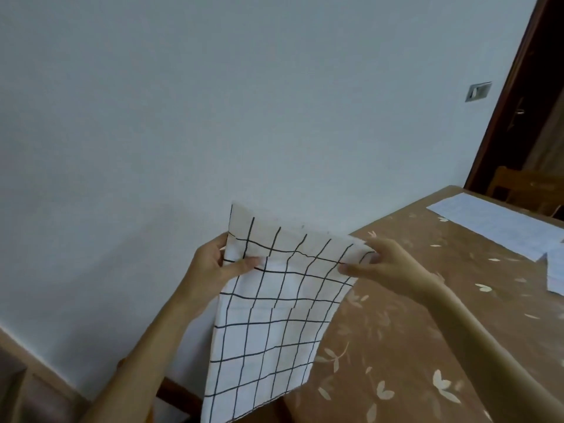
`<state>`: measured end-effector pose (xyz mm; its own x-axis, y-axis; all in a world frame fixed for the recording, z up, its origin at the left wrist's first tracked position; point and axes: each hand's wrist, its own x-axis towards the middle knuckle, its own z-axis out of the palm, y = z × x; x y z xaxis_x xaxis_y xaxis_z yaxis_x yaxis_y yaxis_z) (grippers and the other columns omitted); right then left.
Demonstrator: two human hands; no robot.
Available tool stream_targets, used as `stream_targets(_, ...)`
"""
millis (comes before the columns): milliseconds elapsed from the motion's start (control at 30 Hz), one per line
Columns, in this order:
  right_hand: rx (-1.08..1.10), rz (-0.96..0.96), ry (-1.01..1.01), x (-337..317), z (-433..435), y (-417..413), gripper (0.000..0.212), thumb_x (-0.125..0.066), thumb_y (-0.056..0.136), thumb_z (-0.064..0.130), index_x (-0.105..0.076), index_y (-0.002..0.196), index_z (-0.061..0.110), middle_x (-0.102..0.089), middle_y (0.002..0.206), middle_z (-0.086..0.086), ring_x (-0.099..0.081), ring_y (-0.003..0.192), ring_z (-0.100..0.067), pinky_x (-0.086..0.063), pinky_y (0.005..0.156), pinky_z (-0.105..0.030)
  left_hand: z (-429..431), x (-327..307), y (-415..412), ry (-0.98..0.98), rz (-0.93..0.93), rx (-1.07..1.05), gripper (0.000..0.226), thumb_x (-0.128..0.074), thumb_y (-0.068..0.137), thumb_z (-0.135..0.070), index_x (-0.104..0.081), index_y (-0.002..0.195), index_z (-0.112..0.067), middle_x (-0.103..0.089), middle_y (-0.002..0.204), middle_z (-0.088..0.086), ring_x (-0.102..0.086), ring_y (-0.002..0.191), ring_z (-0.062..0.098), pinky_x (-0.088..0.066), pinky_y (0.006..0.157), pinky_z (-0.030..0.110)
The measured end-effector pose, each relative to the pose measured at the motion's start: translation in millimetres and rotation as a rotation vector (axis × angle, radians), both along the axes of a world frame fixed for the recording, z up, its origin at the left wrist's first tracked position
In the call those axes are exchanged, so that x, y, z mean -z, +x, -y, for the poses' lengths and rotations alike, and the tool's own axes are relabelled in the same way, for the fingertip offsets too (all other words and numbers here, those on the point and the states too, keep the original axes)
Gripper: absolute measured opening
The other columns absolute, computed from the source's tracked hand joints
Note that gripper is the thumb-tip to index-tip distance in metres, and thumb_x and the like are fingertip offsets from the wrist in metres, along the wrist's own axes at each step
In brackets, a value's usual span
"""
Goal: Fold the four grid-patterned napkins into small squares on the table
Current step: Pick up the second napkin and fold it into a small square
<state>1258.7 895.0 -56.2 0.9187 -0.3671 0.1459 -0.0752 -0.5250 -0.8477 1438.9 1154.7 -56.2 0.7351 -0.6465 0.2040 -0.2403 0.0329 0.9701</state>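
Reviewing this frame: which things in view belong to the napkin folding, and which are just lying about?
In the job: grid napkin, held up by the left hand and right hand; table.
Lying about: pale sheets on the table's far end (too blurred to identify); wall switch; wooden chair.

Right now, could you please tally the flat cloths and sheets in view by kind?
Grid-patterned napkin, pinched by left hand and right hand: 1
Pale sheets lying on the table: 2
Total: 3
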Motion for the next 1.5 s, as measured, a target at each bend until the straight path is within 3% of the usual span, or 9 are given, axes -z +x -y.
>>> stream_targets(333, 0.061, 0.180, 0.373, 6, -12, 9, 0.018, -0.072, 0.088, 0.015, -0.076, 0.104, 0.008, -0.079, 0.103, -0.001, -0.074, 0.099, -0.014, -0.059, 0.087, -0.024, -5, -9, 4, 0.014, -0.078, 0.036, 0.031, -0.064, 0.093, -0.007, -0.067, 0.122, -0.017, -0.077, 0.117, 0.001, -0.072, 0.111, 0.019, -0.054, 0.099, 0.038)
stream_targets(533, 0.051, 0.226, 0.410, -2, -18, 12, 0.024, -0.074, 0.084, 0.022, -0.076, 0.104, 0.008, -0.079, 0.100, -0.004, -0.075, 0.096, -0.017, -0.060, 0.082, -0.027, -2, -13, 1, 0.011, 0.057, -0.099, 0.017, -0.067, 0.093, -0.018, -0.071, 0.105, -0.030, -0.079, 0.097, -0.016, -0.073, 0.096, 0.002, -0.055, 0.082, 0.014)
stream_targets(700, 0.067, 0.269, 0.418, -2, -19, 9, 0.034, -0.075, 0.075, 0.032, -0.076, 0.100, 0.008, -0.079, 0.098, -0.005, -0.076, 0.095, -0.019, -0.059, 0.085, -0.033, -9, -17, 1, 0.034, -0.038, -0.005, 0.022, -0.063, 0.090, -0.034, -0.074, 0.108, -0.027, -0.078, 0.110, 0.000, -0.072, 0.107, 0.022, -0.057, 0.096, 0.040)
stream_targets(900, 0.066, 0.292, 0.407, -2, -22, 7, 0.033, -0.074, 0.075, 0.035, -0.076, 0.098, 0.011, -0.080, 0.096, -0.002, -0.076, 0.095, -0.019, -0.058, 0.081, -0.028, -14, -20, 4, 0.004, -0.082, -0.042, 0.056, -0.065, 0.085, -0.065, -0.073, 0.108, -0.015, -0.058, 0.101, 0.013, -0.053, 0.091, 0.032, -0.049, 0.087, 0.054)
stream_targets(1000, 0.097, 0.308, 0.383, -5, -22, 7, 0.038, -0.073, 0.077, 0.042, -0.077, 0.095, 0.009, -0.079, 0.097, -0.008, -0.075, 0.096, -0.024, -0.059, 0.087, -0.037, -11, -21, 2, -0.057, -0.086, -0.099, 0.036, -0.060, 0.093, -0.045, -0.078, 0.104, -0.017, -0.073, 0.107, 0.020, -0.069, 0.101, 0.029, -0.055, 0.098, 0.054)
stream_targets(1100, 0.003, 0.275, 0.416, -9, -26, 2, 0.037, -0.066, 0.082, 0.041, -0.075, 0.102, 0.011, -0.079, 0.102, -0.002, -0.074, 0.098, -0.015, -0.057, 0.084, -0.025, -7, -23, -2, -0.123, -0.208, -0.053, 0.037, -0.045, 0.106, -0.031, -0.073, 0.115, -0.009, -0.076, 0.116, 0.013, -0.072, 0.111, 0.027, -0.056, 0.096, 0.045)
stream_targets(1267, -0.161, 0.057, 0.411, 3, -33, 1, 0.025, -0.076, 0.083, 0.011, -0.074, 0.108, 0.010, -0.078, 0.106, -0.002, -0.074, 0.099, -0.017, -0.059, 0.081, -0.025, -2, -27, -4, -0.152, -0.219, -0.078, 0.041, -0.040, 0.108, -0.034, -0.072, 0.116, -0.010, -0.076, 0.116, 0.010, -0.072, 0.112, 0.025, -0.056, 0.094, 0.043)
stream_targets(1400, -0.012, 0.136, 0.434, 11, -34, 5, 0.017, -0.076, 0.083, 0.006, -0.076, 0.101, 0.004, -0.079, 0.099, -0.007, -0.076, 0.094, -0.024, -0.062, 0.080, -0.034, -5, -25, 0, -0.052, -0.108, -0.050, 0.041, -0.056, 0.095, -0.046, -0.070, 0.119, -0.015, -0.077, 0.116, 0.006, -0.073, 0.110, 0.023, -0.058, 0.092, 0.045)
stream_targets(1500, 0.031, 0.182, 0.426, 9, -28, 4, 0.017, -0.076, 0.084, 0.011, -0.077, 0.100, 0.003, -0.079, 0.098, -0.010, -0.076, 0.092, -0.026, -0.062, 0.079, -0.037, -8, -13, 0, 0.112, 0.008, 0.032, 0.040, -0.077, 0.084, -0.019, -0.066, 0.122, -0.014, -0.079, 0.110, 0.003, -0.075, 0.102, 0.023, -0.063, 0.082, 0.033)
